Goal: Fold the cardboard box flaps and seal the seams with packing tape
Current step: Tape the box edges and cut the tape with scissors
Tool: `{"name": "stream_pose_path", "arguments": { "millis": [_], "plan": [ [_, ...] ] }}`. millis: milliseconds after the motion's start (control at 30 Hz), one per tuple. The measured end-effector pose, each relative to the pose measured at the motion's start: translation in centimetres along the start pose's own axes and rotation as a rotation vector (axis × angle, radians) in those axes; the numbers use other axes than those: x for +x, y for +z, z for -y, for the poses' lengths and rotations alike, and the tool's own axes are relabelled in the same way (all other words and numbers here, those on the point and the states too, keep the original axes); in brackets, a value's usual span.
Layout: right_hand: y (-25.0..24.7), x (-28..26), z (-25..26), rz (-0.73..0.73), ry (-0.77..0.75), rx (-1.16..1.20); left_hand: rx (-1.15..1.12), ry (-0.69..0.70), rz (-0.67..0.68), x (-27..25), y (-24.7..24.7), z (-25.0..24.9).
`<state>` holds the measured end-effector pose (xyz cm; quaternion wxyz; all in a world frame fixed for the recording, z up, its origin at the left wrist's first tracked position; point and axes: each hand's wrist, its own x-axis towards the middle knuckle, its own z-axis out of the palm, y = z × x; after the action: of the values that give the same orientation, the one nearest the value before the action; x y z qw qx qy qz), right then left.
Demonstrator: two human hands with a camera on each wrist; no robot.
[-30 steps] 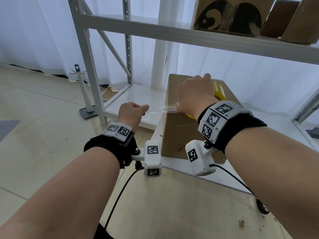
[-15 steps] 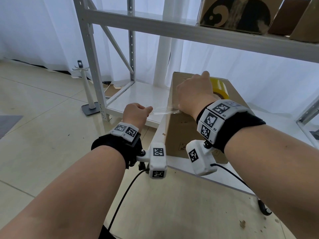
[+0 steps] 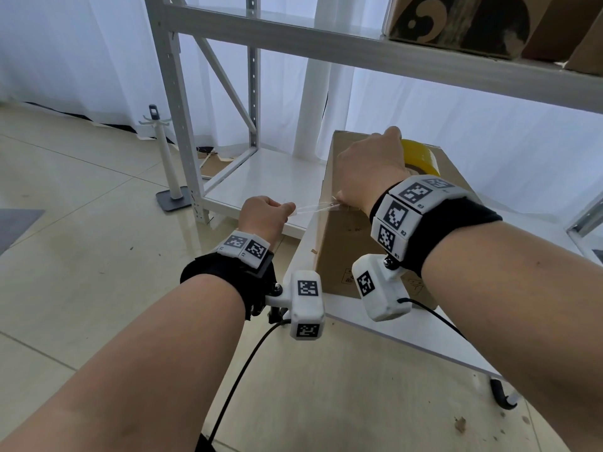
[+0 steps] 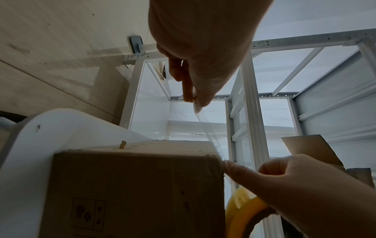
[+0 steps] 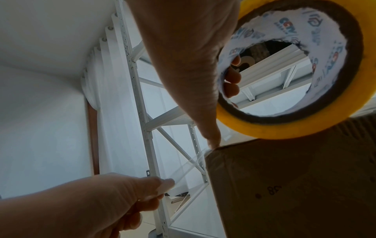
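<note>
Both hands [image 3: 370, 171] stretch clear tape [image 3: 313, 208] off the box [image 3: 342, 243] edge.

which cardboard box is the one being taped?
The plain brown cardboard box on the low white table, where the right hand holds the yellow tape roll. The printed box and its neighbours sit untouched on the upper shelf.

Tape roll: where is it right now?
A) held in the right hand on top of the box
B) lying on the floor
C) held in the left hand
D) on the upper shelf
A: the right hand has its fingers through the tape roll atop the cardboard box.
</note>
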<state>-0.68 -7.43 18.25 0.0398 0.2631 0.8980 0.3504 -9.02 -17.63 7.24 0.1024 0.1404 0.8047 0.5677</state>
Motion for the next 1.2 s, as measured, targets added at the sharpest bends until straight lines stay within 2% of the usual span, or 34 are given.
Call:
{"name": "stream_pose_path", "arguments": {
  "millis": [167,367,467,567,667,833,967,1200],
  "plan": [
    [0.0,-0.1,-0.4,-0.015,-0.027,0.041,0.034,-0.056,0.089,-0.7,0.5,0.5],
    [1.2,-1.8,-3.0,-0.298,-0.089,0.359,0.11,-0.035,0.112,-1.4,1.1,0.3],
    [1.9,-2.4,-4.2,-0.335,-0.09,0.452,0.123,-0.034,0.119,-1.6,1.3,-0.1],
    [2.5,-2.8,-4.6,-0.375,-0.066,0.401,0.129,-0.033,0.119,-1.8,1.5,-0.2],
    [3.1,-3.5,-4.5,-0.366,-0.005,0.365,0.098,-0.054,0.108,-1.8,1.5,-0.1],
    [4.5,-3.9,-4.8,-0.388,0.105,0.682,0.058,-0.068,0.106,-1.9,1.7,0.0],
    [4.7,-4.1,-5.0,-0.292,0.263,0.836,0.135,-0.076,0.149,-2.4,1.8,0.0],
    [4.6,-4.2,-4.7,-0.285,0.256,0.828,0.067,-0.102,0.175,-2.9,3.6,0.5]
  ]
}}
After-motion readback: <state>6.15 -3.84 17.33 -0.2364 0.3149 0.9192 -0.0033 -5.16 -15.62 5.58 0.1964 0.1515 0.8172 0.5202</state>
